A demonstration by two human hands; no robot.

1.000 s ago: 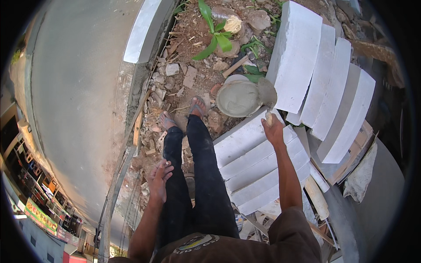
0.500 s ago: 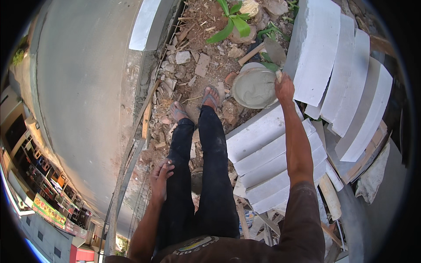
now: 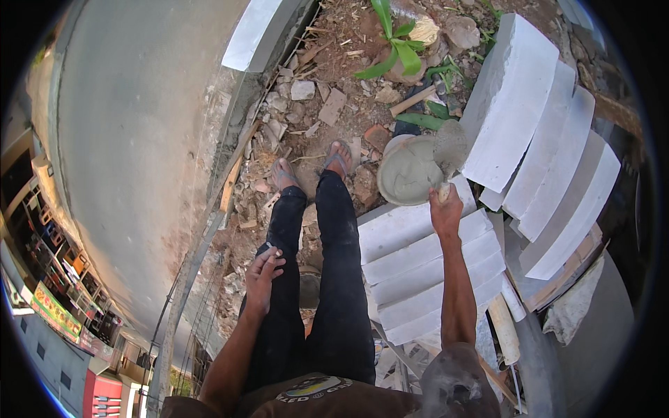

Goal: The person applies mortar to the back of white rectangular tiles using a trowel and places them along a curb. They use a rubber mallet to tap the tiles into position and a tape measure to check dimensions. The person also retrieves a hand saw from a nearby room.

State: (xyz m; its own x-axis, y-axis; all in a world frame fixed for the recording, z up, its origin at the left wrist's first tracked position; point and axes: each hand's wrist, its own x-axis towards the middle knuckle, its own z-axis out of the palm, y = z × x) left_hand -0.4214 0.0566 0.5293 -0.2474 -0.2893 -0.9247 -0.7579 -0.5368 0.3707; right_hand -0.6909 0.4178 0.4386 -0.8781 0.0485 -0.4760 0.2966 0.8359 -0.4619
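Rubble [image 3: 302, 90] lies between the road [image 3: 139, 160] at left and pale blocks [image 3: 509, 104]. Outstretched, the right hand [image 3: 446, 206] grips a trowel [image 3: 450, 146] at the mortar bucket's [image 3: 382, 187] right rim; the nearer left hand [image 3: 262, 276] pinches a white stick [image 3: 270, 245].

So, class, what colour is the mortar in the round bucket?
The mortar is grey, as the head view shows best.

Bright, diffuse daylight gives soft shadows; the white blocks [image 3: 512, 104] look palest (nearly washed out), black rings the fisheye circle, and buildings [image 3: 52, 359] at lower left bend, details soft.
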